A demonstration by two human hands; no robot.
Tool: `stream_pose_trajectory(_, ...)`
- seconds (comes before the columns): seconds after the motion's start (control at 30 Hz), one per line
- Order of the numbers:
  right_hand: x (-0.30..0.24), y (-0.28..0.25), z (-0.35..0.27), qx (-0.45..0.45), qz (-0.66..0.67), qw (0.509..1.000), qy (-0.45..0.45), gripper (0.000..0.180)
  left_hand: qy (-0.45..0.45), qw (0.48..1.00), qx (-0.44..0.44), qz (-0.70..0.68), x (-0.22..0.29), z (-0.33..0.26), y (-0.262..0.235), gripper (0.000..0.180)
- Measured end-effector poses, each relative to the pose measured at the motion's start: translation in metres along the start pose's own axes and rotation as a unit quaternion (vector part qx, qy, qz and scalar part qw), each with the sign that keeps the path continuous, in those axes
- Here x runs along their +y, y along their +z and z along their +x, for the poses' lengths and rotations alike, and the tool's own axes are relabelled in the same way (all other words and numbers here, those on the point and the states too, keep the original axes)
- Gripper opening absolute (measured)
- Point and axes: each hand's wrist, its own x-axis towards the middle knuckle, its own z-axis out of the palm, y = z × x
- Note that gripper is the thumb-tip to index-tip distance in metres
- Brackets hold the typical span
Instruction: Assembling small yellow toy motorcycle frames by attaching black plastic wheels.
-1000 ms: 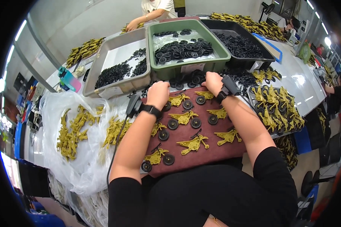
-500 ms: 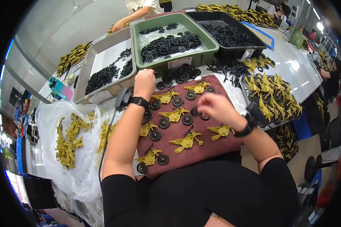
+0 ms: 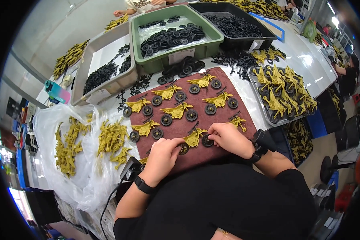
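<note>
Both my hands are at a yellow toy motorcycle body (image 3: 193,138) lying on the near part of a maroon cloth mat (image 3: 233,118). My left hand (image 3: 161,158) is closed, thumb and fingers on a black toy wheel (image 3: 183,149) at the body's left end. At its right end my right hand (image 3: 229,140) pinches another black wheel (image 3: 207,140). Whether either wheel is seated cannot be seen. Right of my right hand lies a yellow body (image 3: 239,121) with no wheels visible. Several wheeled toy motorcycles (image 3: 177,111) stand in rows beyond my hands.
Beyond the mat are a wheel pile (image 3: 187,67), a green bin (image 3: 176,56) of wheels, and grey (image 3: 130,76) and black (image 3: 248,45) bins of small black parts. A tray (image 3: 274,121) of motorcycles sits right. Left lies a plastic bag (image 3: 48,136) with yellow bodies.
My left hand has come back from beside the green bin to the near motorcycle body. My right hand has moved nearer from the mat's right side. Wheels are now at that body's ends.
</note>
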Motion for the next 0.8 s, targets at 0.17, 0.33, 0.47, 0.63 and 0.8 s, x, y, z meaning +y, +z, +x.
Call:
stream_pose_trajectory(0.17,0.004,0.009,-0.002,0.051,-0.139,0.983,-0.11,0.013,0.041,0.996,0.014,0.082,-0.003,-0.01,0.018,0.024)
stream_pose_trajectory(0.33,0.007,0.013,-0.005,0.062,-0.19,0.971,-0.134,0.012,0.024,0.993,0.024,0.114,-0.002,-0.012,0.02,0.023)
stream_pose_trajectory(0.47,0.006,0.013,-0.008,0.08,-0.194,0.967,-0.146,0.012,0.019,0.993,0.049,0.11,-0.007,-0.013,0.026,0.023)
stream_pose_trajectory(0.63,0.008,0.011,-0.009,0.078,-0.221,0.963,-0.136,0.012,0.025,0.99,0.036,0.134,0.0,-0.011,0.019,0.025)
stream_pose_trajectory(0.8,0.003,0.01,-0.007,0.073,-0.228,0.959,-0.154,0.012,0.031,0.991,0.018,0.128,-0.003,-0.011,0.02,0.027)
